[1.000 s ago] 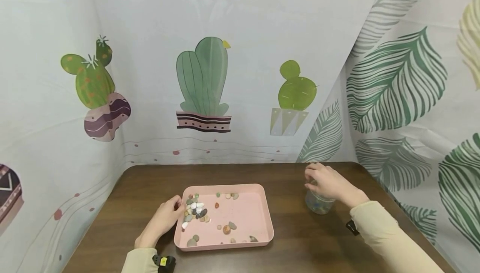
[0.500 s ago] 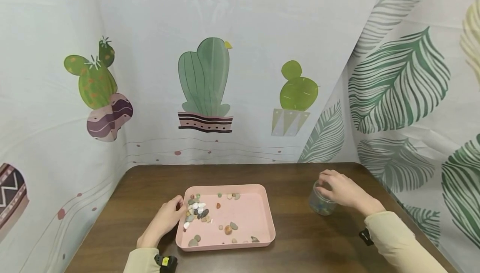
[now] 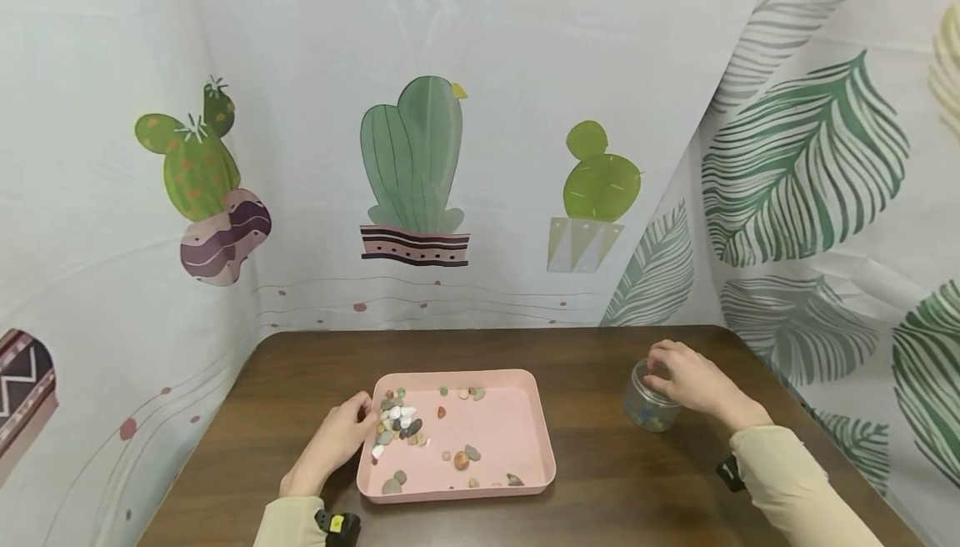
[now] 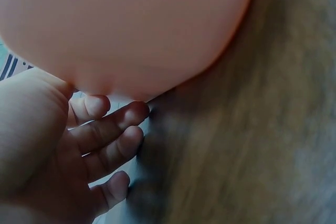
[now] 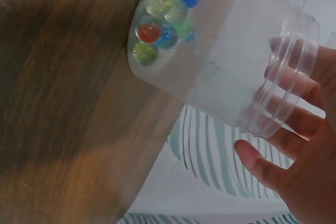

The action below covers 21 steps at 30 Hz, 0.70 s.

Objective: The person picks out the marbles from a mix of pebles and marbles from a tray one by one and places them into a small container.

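A pink rectangular tray (image 3: 495, 422) lies on the brown table, with pebbles (image 3: 401, 424) bunched along its left side. My left hand (image 3: 333, 439) rests at the tray's left wall, fingers loosely bent; in the left wrist view its fingertips (image 4: 131, 135) lie just outside the wall, and the thumb is largely hidden. A clear jar (image 3: 647, 409) stands to the right, without a lid on it, holding several coloured glass marbles (image 5: 165, 22). My right hand (image 3: 690, 376) is over the jar's mouth. In the right wrist view its slightly spread fingers show through the clear neck.
More pebbles lie scattered in the tray's middle and along its front and back walls. The brown table (image 3: 592, 480) ends at its back edge against a hanging cloth (image 3: 502, 138) printed with cacti. A leaf-printed cloth (image 3: 810, 163) hangs on the right.
My right hand has moved to the right and slightly down, from above the jar's left side to its rim. The left hand stays at the tray; the whole view has shifted slightly.
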### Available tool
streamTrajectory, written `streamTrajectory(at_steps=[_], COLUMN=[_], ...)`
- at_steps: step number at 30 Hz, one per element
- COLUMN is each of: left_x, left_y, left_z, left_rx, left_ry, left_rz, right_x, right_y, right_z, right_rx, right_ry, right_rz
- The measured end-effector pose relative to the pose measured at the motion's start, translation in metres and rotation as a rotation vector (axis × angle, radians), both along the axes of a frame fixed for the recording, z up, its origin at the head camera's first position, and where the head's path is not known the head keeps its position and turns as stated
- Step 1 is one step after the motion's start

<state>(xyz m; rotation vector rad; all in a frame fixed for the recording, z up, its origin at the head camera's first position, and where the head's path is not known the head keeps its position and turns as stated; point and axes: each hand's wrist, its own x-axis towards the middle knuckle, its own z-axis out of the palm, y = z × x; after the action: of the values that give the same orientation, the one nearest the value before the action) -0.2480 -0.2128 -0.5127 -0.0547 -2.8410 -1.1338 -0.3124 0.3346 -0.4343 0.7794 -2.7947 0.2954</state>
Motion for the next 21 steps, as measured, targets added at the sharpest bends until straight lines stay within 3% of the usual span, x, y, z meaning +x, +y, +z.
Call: streamTrajectory(at_steps=[21], left_x=[-0.0005], left_y=[0.0], left_z=[0.0], left_rx=[0.002], left_ry=[0.011], left_rz=[0.004], right_x=[-0.0007], right_y=[-0.001], right_z=[-0.0061], right_rx=[-0.014], right_ry=[-0.039], right_rz=[-0.043])
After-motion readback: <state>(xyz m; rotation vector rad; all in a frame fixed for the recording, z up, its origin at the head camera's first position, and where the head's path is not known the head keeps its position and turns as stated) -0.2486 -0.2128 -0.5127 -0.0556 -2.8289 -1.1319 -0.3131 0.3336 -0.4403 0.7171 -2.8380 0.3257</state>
